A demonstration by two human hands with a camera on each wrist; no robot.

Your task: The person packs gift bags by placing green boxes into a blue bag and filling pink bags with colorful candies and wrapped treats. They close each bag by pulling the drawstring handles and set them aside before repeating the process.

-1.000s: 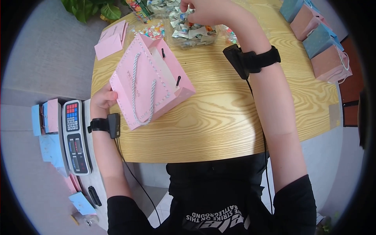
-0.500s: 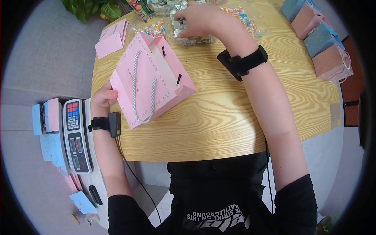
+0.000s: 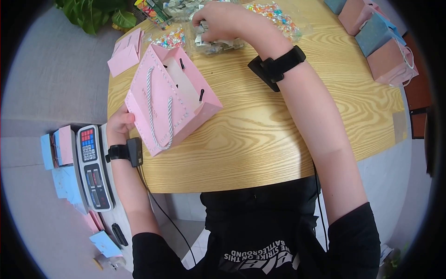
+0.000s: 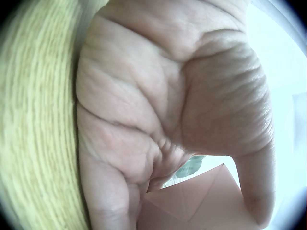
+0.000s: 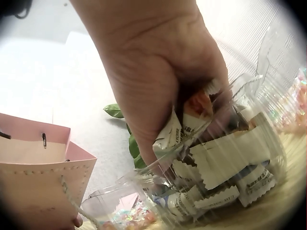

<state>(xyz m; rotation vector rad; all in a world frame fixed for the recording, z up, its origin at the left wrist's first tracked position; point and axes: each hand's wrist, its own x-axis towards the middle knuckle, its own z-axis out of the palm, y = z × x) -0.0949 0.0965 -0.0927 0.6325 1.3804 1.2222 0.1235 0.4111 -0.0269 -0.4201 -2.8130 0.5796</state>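
Two hands work at the table [image 3: 260, 135]. Left hand [image 3: 120, 123] grips the near-left corner of the pink bag [image 3: 169, 100], which lies tilted with its mouth open toward the far side. Right hand [image 3: 222, 19] is curled around sachets [image 5: 211, 158] inside the clear tub [image 5: 230, 191] at the far edge.

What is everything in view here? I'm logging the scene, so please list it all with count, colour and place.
Gift bag: one, pink, open, table's left.
Sachets: many, pale, in a clear tub, far edge.
Sweets: two clear packs, multicoloured, beside the tub.
Envelopes: a few, pink, far left corner.
Small bags: several, pink and blue, far right corner.
Scale: one, grey, left of table.
Plant: one, green, far left.
Table: one, light wood.
Left hand: holds the gift bag's edge.
Right hand: fingers gripping sachets.
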